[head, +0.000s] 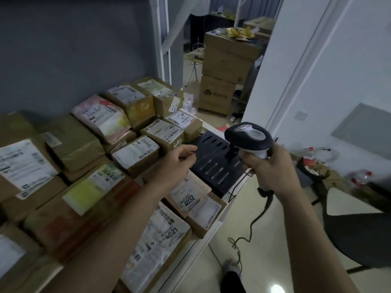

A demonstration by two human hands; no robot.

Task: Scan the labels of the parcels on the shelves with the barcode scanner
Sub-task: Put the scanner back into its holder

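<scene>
Several brown cardboard parcels with white printed labels lie packed on the shelf (213, 229). One label reads 4032 (189, 200), another 4021 (171, 232). My right hand (267, 168) grips the handle of a black and white barcode scanner (248, 136), held upright above the shelf's right end, head pointing left toward the parcels. Its cable hangs down to the floor. My left hand (176, 162) hovers over the parcels near a small box (135, 153), fingers loosely curled, holding nothing.
A black slotted panel (215, 163) lies on the shelf's right end under the scanner. Stacked cardboard boxes (226, 66) stand in the doorway beyond. A dark chair (359, 235) and drink bottles (309, 159) are at the right. A foot (230, 269) stands by the cable on the floor.
</scene>
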